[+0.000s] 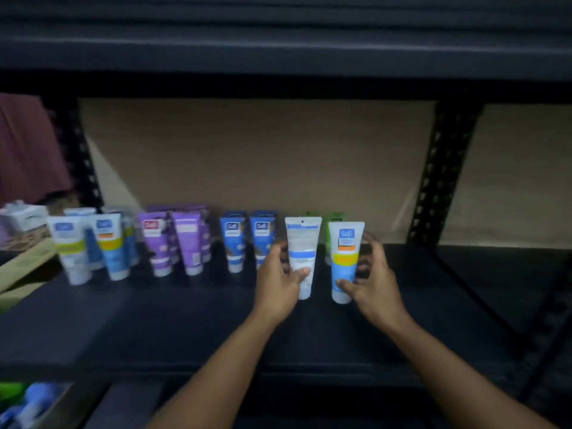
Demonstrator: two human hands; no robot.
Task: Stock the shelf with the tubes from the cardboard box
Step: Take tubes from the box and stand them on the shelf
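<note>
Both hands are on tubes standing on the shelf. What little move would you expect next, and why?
Probably turn the white tube in the left hand so its logo faces front: it shows its back, unlike the blue tube in the right hand.

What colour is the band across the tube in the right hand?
Yellow, under a small orange strip, on the white-and-blue tube in the right hand; head view.

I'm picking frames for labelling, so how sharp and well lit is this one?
Head view: dim overall, shelf nearly black; the two tubes held by the left hand and right hand are fairly sharp, tubes at far left smear with blur; wide-angle lens bends the upright post.
</note>
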